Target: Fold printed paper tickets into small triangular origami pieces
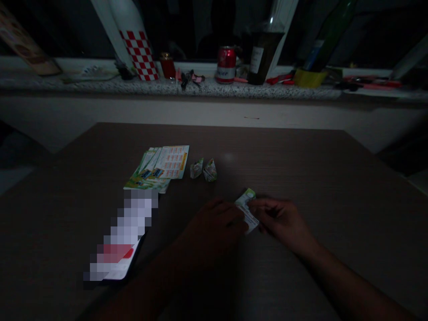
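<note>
A small folded paper (pixel 248 216), printed white and green, lies at the middle of the dark wooden table between my hands. My right hand (pixel 284 219) pinches its right side with thumb and forefinger. From the left, my left hand (pixel 217 223) grips the paper's other edge with curled fingers, which hide part of it. Beyond my left hand stand two small folded paper pieces (pixel 196 169) side by side, creased into pointed shapes. Farther left lies a fanned stack of printed calendar sheets (pixel 174 161) in green and white.
A phone (pixel 117 269) with a lit, partly blurred screen lies left of my left forearm. Along the stone windowsill (pixel 187 91) behind the table stand a red can (pixel 226 64), a checkered bottle (pixel 140 55), a dark bottle (pixel 264 58) and several small items.
</note>
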Demonstrator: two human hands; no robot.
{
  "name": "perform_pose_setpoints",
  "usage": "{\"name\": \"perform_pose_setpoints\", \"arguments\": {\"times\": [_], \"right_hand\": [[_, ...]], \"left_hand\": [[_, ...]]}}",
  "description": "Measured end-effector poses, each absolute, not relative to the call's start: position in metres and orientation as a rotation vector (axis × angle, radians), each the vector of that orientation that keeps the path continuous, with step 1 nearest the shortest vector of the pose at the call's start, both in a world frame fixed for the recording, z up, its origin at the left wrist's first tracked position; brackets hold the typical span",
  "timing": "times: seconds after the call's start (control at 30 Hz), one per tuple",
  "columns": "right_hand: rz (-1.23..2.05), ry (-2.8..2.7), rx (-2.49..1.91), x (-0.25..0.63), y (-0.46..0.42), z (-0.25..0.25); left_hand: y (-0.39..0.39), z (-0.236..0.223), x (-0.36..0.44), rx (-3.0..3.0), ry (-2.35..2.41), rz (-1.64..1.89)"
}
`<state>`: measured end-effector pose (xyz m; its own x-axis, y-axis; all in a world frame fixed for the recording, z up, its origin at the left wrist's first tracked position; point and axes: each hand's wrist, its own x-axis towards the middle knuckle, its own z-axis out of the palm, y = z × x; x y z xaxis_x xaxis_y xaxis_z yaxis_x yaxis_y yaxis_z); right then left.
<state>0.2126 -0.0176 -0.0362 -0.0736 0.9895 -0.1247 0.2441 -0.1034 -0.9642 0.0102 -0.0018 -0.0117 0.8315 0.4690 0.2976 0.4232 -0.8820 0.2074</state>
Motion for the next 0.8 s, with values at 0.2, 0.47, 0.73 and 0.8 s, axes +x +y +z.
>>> {"name": "perform_pose_setpoints", "arguments": {"times": [0.2,0.47,0.73,0.8], "right_hand": [[0.809,-1.975,-1.434,0.221,-0.02,-0.035],[0.582,-2.194,-1.108,0.222,-0.014,-0.032],[0.631,-2.32,-1.202,0.224,-0.016,-0.033],[0.631,-2.348,-1.222,0.224,-0.017,-0.03]], "left_hand": [[0.003,-0.011,0.004,2.847,0.661,0.288],[0.001,-0.013,0.003,2.805,0.668,0.245],[0.001,-0.005,0.004,2.803,0.688,0.225],[0.001,-0.003,0.005,2.796,0.685,0.209]]}}
